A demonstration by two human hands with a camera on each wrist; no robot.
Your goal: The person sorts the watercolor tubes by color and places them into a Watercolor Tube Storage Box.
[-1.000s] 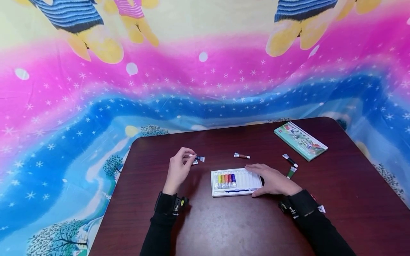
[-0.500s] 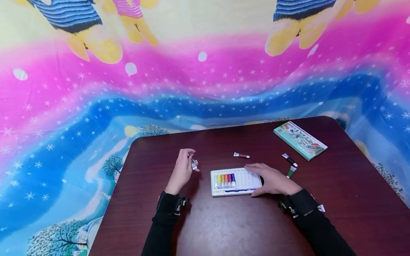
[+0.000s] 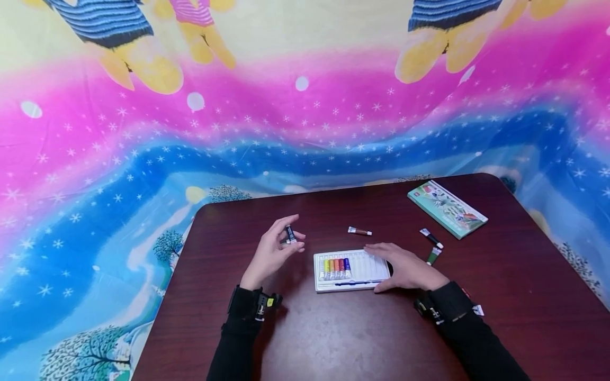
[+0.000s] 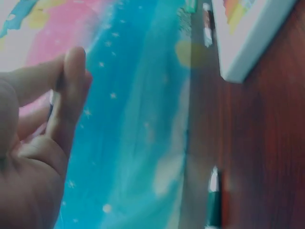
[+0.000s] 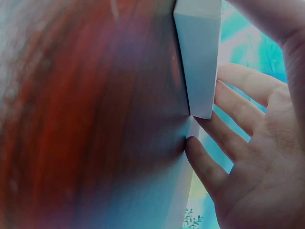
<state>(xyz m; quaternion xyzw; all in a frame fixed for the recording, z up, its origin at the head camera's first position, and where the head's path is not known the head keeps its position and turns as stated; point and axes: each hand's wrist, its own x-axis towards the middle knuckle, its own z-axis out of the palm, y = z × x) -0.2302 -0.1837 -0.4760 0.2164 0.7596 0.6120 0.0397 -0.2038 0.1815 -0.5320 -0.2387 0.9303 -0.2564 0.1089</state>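
Note:
Raised over the left part of the table, my left hand pinches a small dark paint tube between thumb and fingers. In the left wrist view that tube is mostly hidden behind the fingers. A dark green paint tube lies on the table below this hand. My right hand spans the right end of the white paint tray, thumb at its front edge and fingers at its back edge. The tray holds several coloured paint tubes on its left side and a blue paintbrush along the front.
Behind the tray lies a brown paint tube. A black paint tube and a green one lie beyond the right hand. The green illustrated box sits at the back right of the dark wooden table. A patterned cloth hangs behind.
The left hand has turned the dark tube from lying sideways to nearly upright, its fingers shifting around it. The right hand and tray have stayed in place.

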